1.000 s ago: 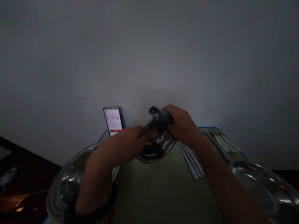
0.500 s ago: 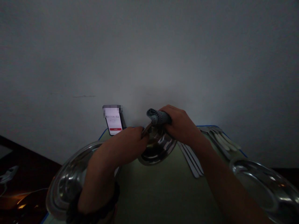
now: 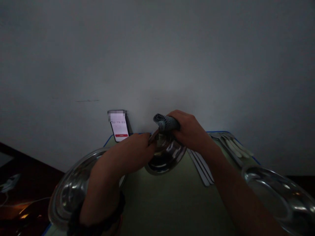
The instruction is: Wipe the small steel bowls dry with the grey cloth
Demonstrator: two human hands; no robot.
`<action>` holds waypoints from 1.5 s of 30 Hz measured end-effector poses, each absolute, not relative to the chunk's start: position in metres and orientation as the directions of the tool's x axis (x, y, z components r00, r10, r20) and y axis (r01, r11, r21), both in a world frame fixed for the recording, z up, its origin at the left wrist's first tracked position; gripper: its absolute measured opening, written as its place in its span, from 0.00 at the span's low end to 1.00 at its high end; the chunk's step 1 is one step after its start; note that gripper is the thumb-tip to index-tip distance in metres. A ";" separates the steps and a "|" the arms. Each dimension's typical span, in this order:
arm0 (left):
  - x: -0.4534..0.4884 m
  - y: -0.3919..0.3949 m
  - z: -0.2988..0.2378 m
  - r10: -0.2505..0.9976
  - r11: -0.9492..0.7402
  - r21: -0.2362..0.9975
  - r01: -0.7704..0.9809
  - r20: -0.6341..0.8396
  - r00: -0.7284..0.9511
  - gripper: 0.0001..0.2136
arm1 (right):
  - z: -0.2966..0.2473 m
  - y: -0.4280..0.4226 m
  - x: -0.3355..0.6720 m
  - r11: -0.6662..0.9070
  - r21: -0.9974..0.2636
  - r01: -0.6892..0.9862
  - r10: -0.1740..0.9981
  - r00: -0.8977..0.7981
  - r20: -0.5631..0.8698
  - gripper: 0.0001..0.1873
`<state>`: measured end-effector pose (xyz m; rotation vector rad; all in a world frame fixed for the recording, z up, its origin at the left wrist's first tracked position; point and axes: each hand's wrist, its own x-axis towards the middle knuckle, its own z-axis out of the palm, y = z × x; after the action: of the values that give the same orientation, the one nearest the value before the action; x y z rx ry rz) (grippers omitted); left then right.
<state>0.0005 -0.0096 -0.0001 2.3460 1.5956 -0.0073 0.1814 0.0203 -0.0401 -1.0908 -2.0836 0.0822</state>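
Note:
My left hand (image 3: 140,147) is closed on a thin metal piece (image 3: 154,135) that sticks up towards the cloth. Its kind is hidden by the fingers and the dim light. A blue-grey cloth (image 3: 173,124) with a black-and-white checked edge is bunched in my closed right hand (image 3: 188,126). The cloth touches the upper end of the metal piece. Just below both hands is a round, shiny steel bowl (image 3: 163,164), its far part covered by the hands. Whether the metal piece belongs to the bowl, I cannot tell.
A large steel basin (image 3: 65,196) stands at the left, another steel basin (image 3: 292,196) at the right. Long flat metal utensils (image 3: 201,168) and several pale-handled pieces of cutlery (image 3: 233,147) lie on the green table (image 3: 157,203). A phone (image 3: 119,126) leans against the wall (image 3: 157,59).
Both hands, the cloth and the bowl keep nearly the same place. The view has shifted very slightly, and the time on the phone has advanced.

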 end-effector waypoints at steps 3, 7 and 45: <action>0.001 -0.010 0.000 0.901 -0.326 0.258 0.910 -0.208 0.381 0.21 | -0.040 0.020 0.182 0.636 -0.374 0.675 0.721 -0.347 0.600 0.14; 0.001 -0.009 0.000 0.894 -0.326 0.271 0.906 -0.225 0.389 0.21 | -0.040 0.020 0.182 0.631 -0.373 0.680 0.726 -0.349 0.592 0.13; 0.000 -0.007 -0.001 0.887 -0.356 0.276 0.893 -0.202 0.416 0.22 | -0.042 0.022 0.181 0.622 -0.353 0.698 0.728 -0.352 0.588 0.12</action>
<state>-0.0003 -0.0074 -0.0013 2.3346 1.5326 -0.0246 0.1815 0.0223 -0.0416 -1.1142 -2.1099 0.0522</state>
